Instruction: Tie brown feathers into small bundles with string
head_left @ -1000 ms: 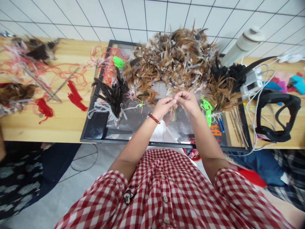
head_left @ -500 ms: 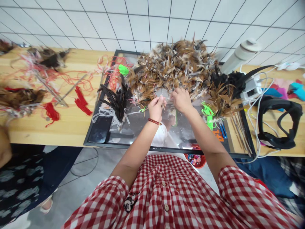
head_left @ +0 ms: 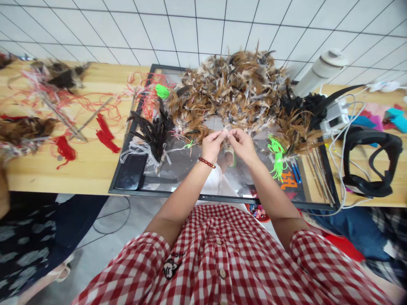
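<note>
My left hand [head_left: 212, 147], with a beaded bracelet at the wrist, is closed in a pinch. My right hand [head_left: 243, 146] is pinched too, and the fingertips of both hands meet over the glass. Between them is a small pale wisp that looks like a feather [head_left: 225, 134], mostly covered by the fingers. Just beyond lies a big heap of brown feathers [head_left: 238, 93]. Left of my hands are a bunch of black feathers [head_left: 155, 133] with white ties and a bit of green cord [head_left: 189, 145]. Green cords [head_left: 277, 156] lie to the right.
A black-framed glass panel [head_left: 178, 180] lies on the wooden table [head_left: 95, 173]. It carries a phone [head_left: 130, 171], blue-handled tweezers [head_left: 296, 173] and thin sticks [head_left: 319, 178]. Rightward stand a white bottle [head_left: 321, 70] and a black headset [head_left: 370, 161] with cables. Red yarn [head_left: 106, 133] lies left, near another person.
My right hand has come down from the edge of the feather heap to meet my left hand. The fingertips of both hands now touch around the small wisp.
</note>
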{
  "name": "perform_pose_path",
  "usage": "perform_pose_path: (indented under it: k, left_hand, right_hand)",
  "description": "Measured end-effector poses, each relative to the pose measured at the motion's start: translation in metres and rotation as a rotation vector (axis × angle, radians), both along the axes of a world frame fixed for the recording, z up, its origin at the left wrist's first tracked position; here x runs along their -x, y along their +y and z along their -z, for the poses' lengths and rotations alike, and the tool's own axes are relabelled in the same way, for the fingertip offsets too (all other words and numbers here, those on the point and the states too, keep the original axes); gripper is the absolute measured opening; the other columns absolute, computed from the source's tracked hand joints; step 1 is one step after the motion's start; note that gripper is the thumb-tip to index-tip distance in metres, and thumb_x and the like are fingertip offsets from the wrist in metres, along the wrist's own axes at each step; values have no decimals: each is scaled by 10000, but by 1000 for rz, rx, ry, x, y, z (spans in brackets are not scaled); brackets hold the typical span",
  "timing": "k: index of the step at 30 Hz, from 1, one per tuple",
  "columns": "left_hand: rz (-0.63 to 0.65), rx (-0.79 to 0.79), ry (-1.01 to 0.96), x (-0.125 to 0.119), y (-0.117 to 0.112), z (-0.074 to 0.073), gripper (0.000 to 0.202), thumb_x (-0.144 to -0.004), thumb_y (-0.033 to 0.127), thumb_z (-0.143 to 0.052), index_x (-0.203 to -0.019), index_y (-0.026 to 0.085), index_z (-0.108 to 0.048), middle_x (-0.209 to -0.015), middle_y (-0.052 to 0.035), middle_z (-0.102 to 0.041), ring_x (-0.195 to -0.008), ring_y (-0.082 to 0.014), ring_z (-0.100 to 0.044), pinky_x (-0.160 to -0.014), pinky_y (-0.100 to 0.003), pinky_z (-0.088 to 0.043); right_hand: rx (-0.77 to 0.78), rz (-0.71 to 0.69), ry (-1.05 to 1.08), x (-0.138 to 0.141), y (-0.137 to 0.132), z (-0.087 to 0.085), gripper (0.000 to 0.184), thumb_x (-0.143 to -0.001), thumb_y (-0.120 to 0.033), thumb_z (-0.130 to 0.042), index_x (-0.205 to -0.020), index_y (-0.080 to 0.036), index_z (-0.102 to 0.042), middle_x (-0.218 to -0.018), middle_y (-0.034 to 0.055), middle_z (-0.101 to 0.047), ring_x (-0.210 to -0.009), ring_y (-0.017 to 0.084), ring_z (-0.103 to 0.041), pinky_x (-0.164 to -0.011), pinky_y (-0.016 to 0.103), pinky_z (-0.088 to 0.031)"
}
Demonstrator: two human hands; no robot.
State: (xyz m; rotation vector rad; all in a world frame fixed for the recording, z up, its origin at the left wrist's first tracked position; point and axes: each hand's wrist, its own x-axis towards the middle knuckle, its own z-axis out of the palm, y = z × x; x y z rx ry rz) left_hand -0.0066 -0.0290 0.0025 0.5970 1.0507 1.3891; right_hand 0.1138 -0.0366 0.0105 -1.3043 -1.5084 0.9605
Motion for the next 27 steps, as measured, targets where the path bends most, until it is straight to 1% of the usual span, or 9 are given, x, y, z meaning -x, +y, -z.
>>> perform_pose_path:
  k: [2,5,9,14,18,21,24,25,27]
  left_hand:
    - [-4,4,1,0,0,0,193,-626,290,-908,-754,184,-811,-762,1,-765,-785,-128,-662,-865,-283,-509]
    - [-8,13,-28,1,0,-1,157,-645,271,-896,-721,182,-791,-730,12,-753,-731,-99,-646,-801,-246,-511]
    - [30,14,-49,2,-2,-5,213,-691,332,-876,-687,164,-747,-676,7,-719,-633,-75,-612,-691,-216,-490]
    - [141,16,-6,0,-7,-14,287,-707,390,-867,-655,156,-710,-593,10,-666,-559,-74,-580,-614,-212,-469]
    - [200,-40,82,0,-11,-15,349,-728,411,-850,-580,152,-670,-538,16,-607,-514,-56,-514,-547,-199,-407]
    - [296,-103,73,3,-11,-13,424,-680,507,-865,-561,155,-661,-540,8,-606,-506,-60,-510,-539,-206,-405]
    - [467,-122,41,7,-11,-14,491,-620,600,-872,-553,161,-661,-539,-7,-617,-507,-82,-533,-533,-224,-420]
    - [509,-119,48,8,-12,-15,496,-614,611,-871,-561,162,-667,-545,-11,-625,-510,-87,-536,-530,-227,-421]
    - [543,-123,85,9,-13,-16,476,-621,605,-870,-609,162,-695,-586,-17,-656,-532,-90,-549,-540,-226,-430]
  right_hand:
    - [-9,-6,-22,1,-1,-1,265,-859,-470,-610,-825,-207,-614,-686,-24,-604,-619,118,-513,-632,272,-403]
    - [-19,-19,-46,-1,-4,-5,252,-847,-451,-631,-793,-206,-640,-673,-19,-616,-612,124,-518,-624,274,-412]
    - [-59,70,-35,-10,-2,-9,270,-848,-465,-668,-792,-202,-690,-745,8,-674,-672,140,-559,-670,284,-445]
    - [6,10,165,-14,2,-11,391,-793,-592,-738,-859,-206,-734,-808,24,-726,-733,162,-639,-749,317,-511]
    - [13,-9,270,-12,2,-13,389,-754,-596,-787,-840,-219,-748,-780,10,-720,-718,156,-637,-744,324,-528]
    - [56,-81,347,-18,2,-16,389,-707,-581,-835,-857,-230,-760,-746,-6,-714,-690,145,-632,-722,316,-535]
    - [167,-230,379,-28,2,-20,398,-695,-578,-845,-858,-227,-754,-694,-9,-702,-630,145,-626,-663,312,-528]
    - [187,-251,384,-30,2,-22,396,-683,-577,-853,-819,-222,-740,-667,-11,-691,-606,144,-617,-639,310,-521]
    - [189,-220,392,-31,2,-23,412,-639,-574,-878,-733,-218,-693,-623,-18,-668,-567,140,-597,-600,301,-502]
